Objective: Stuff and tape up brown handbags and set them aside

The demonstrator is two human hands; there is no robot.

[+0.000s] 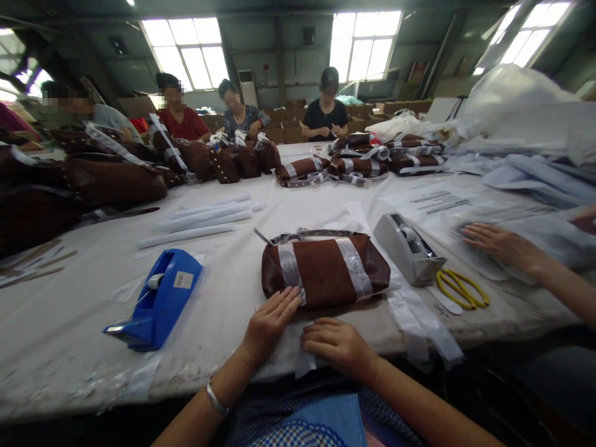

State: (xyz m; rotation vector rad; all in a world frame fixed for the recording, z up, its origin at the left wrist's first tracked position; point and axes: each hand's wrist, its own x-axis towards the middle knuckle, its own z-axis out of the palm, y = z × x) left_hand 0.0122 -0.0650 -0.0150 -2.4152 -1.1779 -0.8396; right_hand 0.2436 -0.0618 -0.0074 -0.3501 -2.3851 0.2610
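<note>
My left hand point(272, 320), open, lies on the wrapped bag point(319, 270); my right point(344, 349) nears its lower edge, grip unclear.

Left hand point(272, 323): smooth, silver-toned bangle point(216, 398) at the wrist. Right hand point(342, 349): bare, like both forearms. Torso: dark blue fine-patterned garment point(254, 406); plain light-blue panel point(333, 417); blue-and-white gingham section point(295, 435) with scalloped blue edging; pinkish patch point(372, 431) beside it, probably cloth, blurred.
</note>
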